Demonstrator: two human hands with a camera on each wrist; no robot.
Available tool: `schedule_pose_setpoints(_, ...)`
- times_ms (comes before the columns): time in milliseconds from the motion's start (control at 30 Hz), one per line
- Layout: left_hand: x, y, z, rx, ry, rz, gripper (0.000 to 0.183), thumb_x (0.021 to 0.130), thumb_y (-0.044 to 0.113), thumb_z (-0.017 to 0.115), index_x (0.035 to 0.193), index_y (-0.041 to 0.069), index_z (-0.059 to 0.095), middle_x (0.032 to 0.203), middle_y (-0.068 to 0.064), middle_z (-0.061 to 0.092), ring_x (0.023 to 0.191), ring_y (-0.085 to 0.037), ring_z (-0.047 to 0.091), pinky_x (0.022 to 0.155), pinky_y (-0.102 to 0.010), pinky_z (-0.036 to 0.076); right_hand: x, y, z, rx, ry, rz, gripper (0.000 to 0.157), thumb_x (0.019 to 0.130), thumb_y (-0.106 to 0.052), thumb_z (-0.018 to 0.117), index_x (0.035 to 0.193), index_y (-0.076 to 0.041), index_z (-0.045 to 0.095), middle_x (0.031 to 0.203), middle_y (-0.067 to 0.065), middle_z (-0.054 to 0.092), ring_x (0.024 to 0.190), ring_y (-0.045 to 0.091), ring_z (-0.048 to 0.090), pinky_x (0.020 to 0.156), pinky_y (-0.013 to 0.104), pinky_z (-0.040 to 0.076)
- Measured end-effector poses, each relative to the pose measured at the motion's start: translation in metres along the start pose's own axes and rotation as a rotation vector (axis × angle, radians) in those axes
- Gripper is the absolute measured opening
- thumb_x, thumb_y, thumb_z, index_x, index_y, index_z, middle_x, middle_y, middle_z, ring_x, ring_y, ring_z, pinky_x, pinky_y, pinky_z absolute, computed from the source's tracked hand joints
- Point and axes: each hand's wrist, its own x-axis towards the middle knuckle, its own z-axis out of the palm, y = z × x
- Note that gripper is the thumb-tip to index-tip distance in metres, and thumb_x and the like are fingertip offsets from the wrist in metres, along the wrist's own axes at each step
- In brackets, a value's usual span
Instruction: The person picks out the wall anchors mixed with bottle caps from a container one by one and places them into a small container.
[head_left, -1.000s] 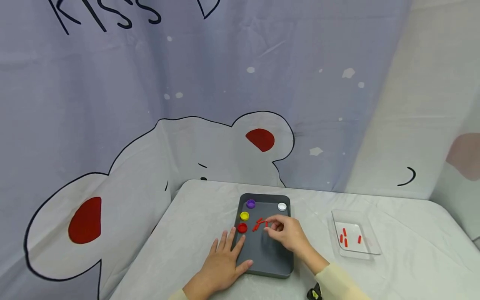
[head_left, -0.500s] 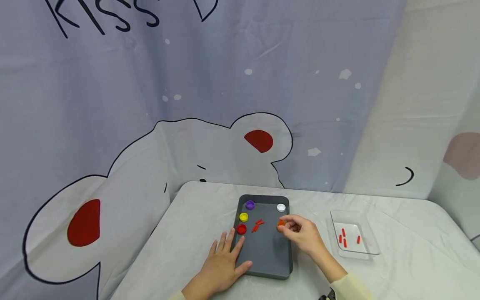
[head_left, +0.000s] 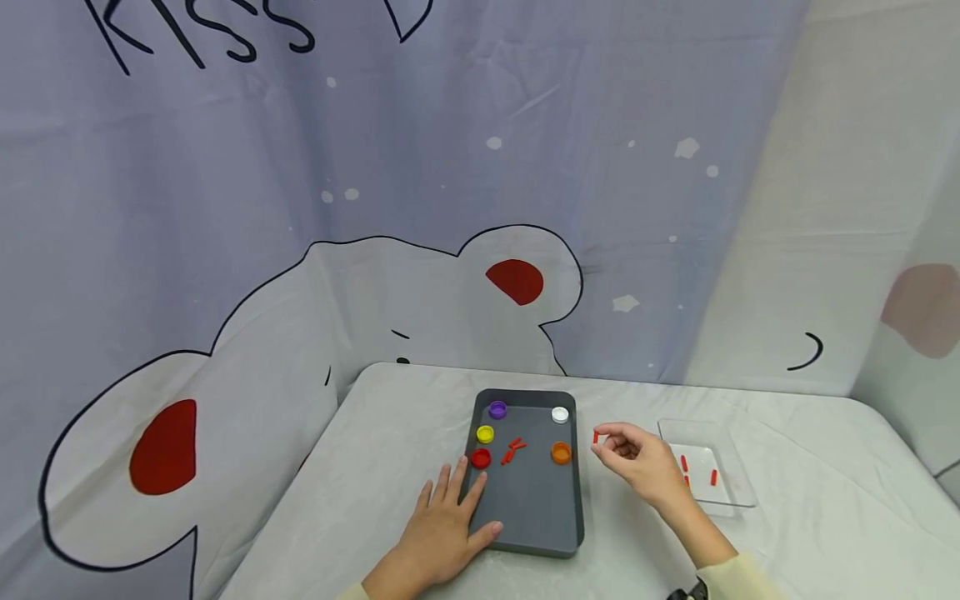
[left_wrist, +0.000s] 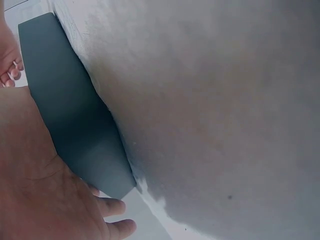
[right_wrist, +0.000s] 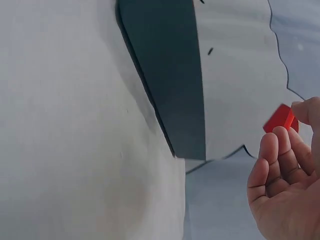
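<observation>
My right hand (head_left: 643,467) pinches a small red stick (head_left: 596,437) upright between thumb and fingertips. It is held past the right edge of a dark grey tray (head_left: 528,517), left of a clear box (head_left: 738,467); the right wrist view shows the red stick (right_wrist: 289,119) at the thumb tip. Fingers spread, my left hand (head_left: 442,533) rests at the tray's left edge, and its palm (left_wrist: 45,185) shows beside the tray wall (left_wrist: 75,100). More red sticks (head_left: 512,452) lie in the tray's middle. Others, such as one red stick (head_left: 714,477), lie in the box, partly hidden behind my right hand.
Along the tray's left side sit a purple cap (head_left: 497,409), a yellow cap (head_left: 485,434) and a red cap (head_left: 481,458). A white cap (head_left: 559,414) and an orange cap (head_left: 561,452) are on its right. White cloth (head_left: 405,433) covers the table; a printed curtain (head_left: 420,150) hangs behind.
Holding the red stick, my right hand has travelled rightward from the tray's middle to outside its right edge, uncovering the orange cap. My left hand has stayed in place.
</observation>
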Motion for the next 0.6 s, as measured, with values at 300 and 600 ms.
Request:
schedule_pose_setpoints(300, 0.001, -0.002, 0.002, -0.002, -0.011, -0.007, 0.081, 0.099, 0.072, 0.036, 0.159, 0.018, 0.037, 0.168, -0.017, 0.016, 0.152, -0.046, 0.018, 0.114, -0.068, 0.022, -0.006, 0.006, -0.034, -0.063, 0.025, 0.046, 0.028, 0.09, -0.019, 0.078, 0.115, -0.005, 0.073, 0.086, 0.001, 0.067, 0.072, 0.007, 0.061, 0.064, 0.023, 0.05)
schedule_pose_setpoints(600, 0.001, -0.001, 0.001, -0.008, -0.016, -0.011, 0.08, 0.099, 0.071, 0.037, 0.159, 0.018, 0.036, 0.168, -0.017, 0.015, 0.152, -0.045, 0.017, 0.115, -0.068, 0.021, -0.014, 0.013, -0.068, -0.079, 0.013, 0.114, 0.041, 0.093, -0.031, 0.076, 0.124, -0.006, 0.069, 0.092, 0.001, 0.067, 0.073, 0.007, 0.058, 0.058, 0.024, 0.047)
